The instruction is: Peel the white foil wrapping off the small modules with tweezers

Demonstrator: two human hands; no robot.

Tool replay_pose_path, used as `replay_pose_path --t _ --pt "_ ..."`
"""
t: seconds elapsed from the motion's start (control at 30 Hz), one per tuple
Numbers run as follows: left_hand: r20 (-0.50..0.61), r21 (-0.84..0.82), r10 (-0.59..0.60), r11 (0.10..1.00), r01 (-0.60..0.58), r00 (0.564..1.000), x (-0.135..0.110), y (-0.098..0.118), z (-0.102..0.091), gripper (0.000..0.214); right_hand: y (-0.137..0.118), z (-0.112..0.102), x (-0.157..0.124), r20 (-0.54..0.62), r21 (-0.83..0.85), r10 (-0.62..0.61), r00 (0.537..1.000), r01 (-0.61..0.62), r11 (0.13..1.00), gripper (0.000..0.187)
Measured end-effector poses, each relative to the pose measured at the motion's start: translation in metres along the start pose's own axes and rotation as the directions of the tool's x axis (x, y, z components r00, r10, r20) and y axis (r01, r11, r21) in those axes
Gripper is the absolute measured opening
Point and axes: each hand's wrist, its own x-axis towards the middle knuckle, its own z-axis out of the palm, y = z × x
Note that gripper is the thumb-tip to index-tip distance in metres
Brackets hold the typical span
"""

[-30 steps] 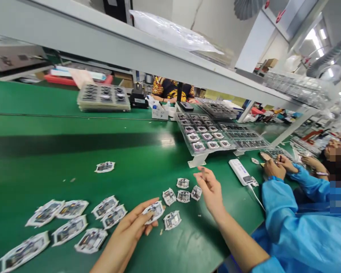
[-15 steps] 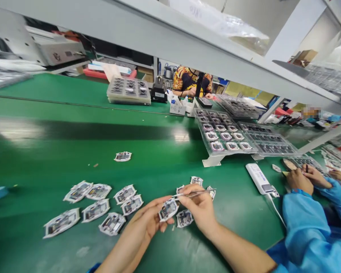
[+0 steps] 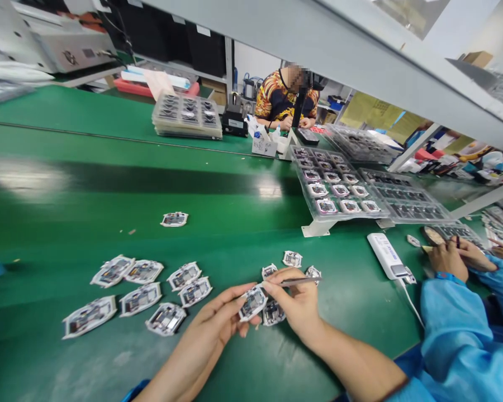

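My left hand (image 3: 218,321) is closed on a small white-framed circuit module (image 3: 252,304), gripping its left side between thumb and fingers, components facing up. My right hand (image 3: 299,307) is closed around metal tweezers (image 3: 305,281), whose rear end sticks out to the right past the knuckles; their tips are hidden. The right thumb and forefinger meet at the module's upper right edge. Just behind the hands another module (image 3: 273,314) lies partly covered on the green bench. Further modules, such as this one (image 3: 292,258), lie beyond the right hand.
Several similar modules (image 3: 140,299) lie to the left, with one (image 3: 175,219) farther back. Clear trays of modules (image 3: 339,190) stand on a raised support. A white device with a cable (image 3: 385,255) lies at right, near a co-worker's blue sleeve (image 3: 452,318). A shelf beam (image 3: 276,39) crosses above.
The view has shifted slightly. My right fingertips have come against the module's edge, and the tweezers' tips, seen over it before, no longer show. The left hand keeps its hold.
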Motion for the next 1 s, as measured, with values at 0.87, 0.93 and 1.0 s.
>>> replay_pose_path --t 0.87,0.93,1.0 --pt "-0.029 0.168 0.073 0.983 -0.067 0.997 -0.002 -0.001 0.003 0.044 0.000 0.000 0.002 0.138 0.127 0.243 0.960 -0.261 0.957 0.014" --pt "-0.028 0.188 0.083 0.979 -0.077 0.996 -0.002 0.000 0.005 0.043 0.002 0.001 0.001 0.154 0.147 0.250 0.956 -0.272 0.951 0.016" --pt "-0.033 0.199 0.098 0.976 -0.089 0.995 -0.001 0.001 0.006 0.041 0.002 0.001 0.002 0.175 0.154 0.242 0.954 -0.270 0.951 0.018"
